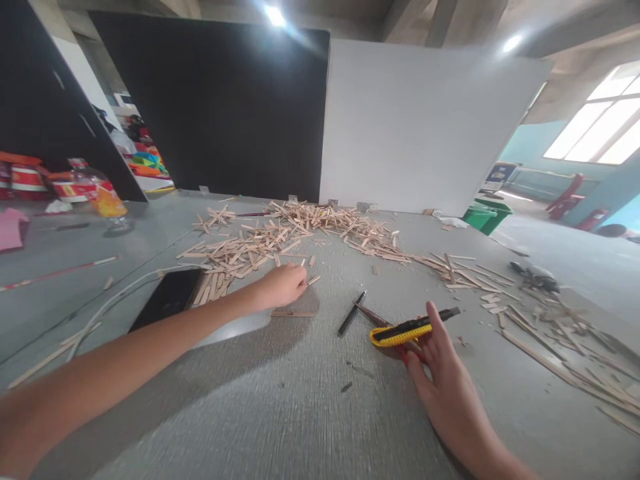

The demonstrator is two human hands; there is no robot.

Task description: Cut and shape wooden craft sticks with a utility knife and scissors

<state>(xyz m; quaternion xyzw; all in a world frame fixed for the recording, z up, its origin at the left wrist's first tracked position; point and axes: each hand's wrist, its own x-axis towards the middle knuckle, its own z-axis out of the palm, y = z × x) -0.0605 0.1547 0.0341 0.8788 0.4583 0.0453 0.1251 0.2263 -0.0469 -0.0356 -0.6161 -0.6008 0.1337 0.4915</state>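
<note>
head view, left hand (283,287): fingertips curled together; cannot tell what they pinch.
right hand (445,380): thumb and index spread, yellow cutter (404,331) held across them; best angled away from skin.
wooden sticks (230,258): heaped beyond the left fingertips.

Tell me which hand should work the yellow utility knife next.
Right, in my judgement. The right hand has its fingers at the yellow utility knife, while the left hand is farther off, closed beside the heaped wooden sticks.
</note>
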